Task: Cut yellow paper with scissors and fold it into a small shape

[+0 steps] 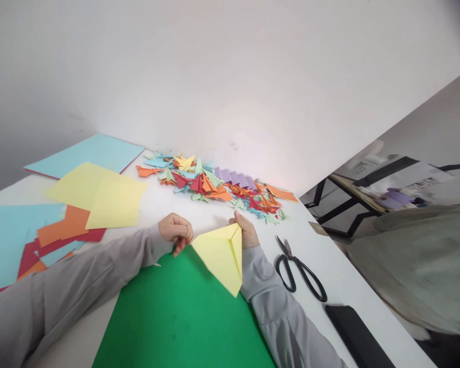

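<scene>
A partly folded sheet of yellow paper [220, 255] is held up over a green mat [176, 317], with a folded flap along its right side. My right hand [246, 230] grips its upper right corner, thumb on top and the other fingers mostly hidden behind the paper. My left hand [176, 231] is closed, its curled fingers at the sheet's left corner. Behind the hands lies a long pile of small folded paper pieces [203, 184] in orange, red, green, blue and yellow.
Yellow sheets [115, 199], a blue sheet stack [88, 153] and coloured paper scraps [63, 227] lie at the left. Black-handled scissors [291, 260] and a flat black object [356, 332] are at the right. A white wall [214, 76] rises behind the table; a person's clothing [414, 260] shows beyond the right edge.
</scene>
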A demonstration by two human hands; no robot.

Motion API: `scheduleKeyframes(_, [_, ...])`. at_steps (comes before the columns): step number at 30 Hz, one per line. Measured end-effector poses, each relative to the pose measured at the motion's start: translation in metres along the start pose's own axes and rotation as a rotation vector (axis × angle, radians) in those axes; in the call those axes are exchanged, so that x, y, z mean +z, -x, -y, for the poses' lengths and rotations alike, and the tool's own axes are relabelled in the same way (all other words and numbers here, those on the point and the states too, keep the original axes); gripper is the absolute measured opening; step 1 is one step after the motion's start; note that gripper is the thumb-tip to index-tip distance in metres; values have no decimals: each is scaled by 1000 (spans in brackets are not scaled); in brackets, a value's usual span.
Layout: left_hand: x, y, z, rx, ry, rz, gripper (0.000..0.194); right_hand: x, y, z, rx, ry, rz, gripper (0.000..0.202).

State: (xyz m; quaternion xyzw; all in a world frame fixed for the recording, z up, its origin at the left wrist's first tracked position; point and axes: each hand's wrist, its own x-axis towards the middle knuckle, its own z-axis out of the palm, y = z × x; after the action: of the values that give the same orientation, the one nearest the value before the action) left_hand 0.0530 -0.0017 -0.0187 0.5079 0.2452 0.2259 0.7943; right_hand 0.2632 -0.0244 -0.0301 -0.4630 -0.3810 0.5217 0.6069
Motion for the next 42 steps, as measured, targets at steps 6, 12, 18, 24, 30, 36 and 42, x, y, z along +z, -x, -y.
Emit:
scheduleKeyframes(6, [7, -6, 5, -27, -54, -84, 24, 27, 17, -16, 12, 88, 100, 47])
scheduleKeyframes(12, [15, -4, 15, 148, -315, -123, 26, 46, 31, -18, -70, 284, 197, 49])
scheduleKeyframes(18, [11, -3, 14, 70, -279, -110, 25, 45, 30, -19, -11, 265, 226, 52])
scheduleKeyframes(24, [11, -2, 10, 60, -240, -116, 22, 40, 28, -20, 49, 93, 301, 39])
scheduleKeyframes(30, [12, -2, 9, 73, -212, -110, 16, 40, 29, -18, 80, 152, 326, 33])
scheduleKeyframes(36, [12, -2, 8, 33, -149, -103, 14, 40, 29, -19, 154, 105, 306, 37])
scheduleKeyframes(42, [11, -2, 9, 43, -166, -146, 18, 41, 26, -22, 113, 29, 249, 45])
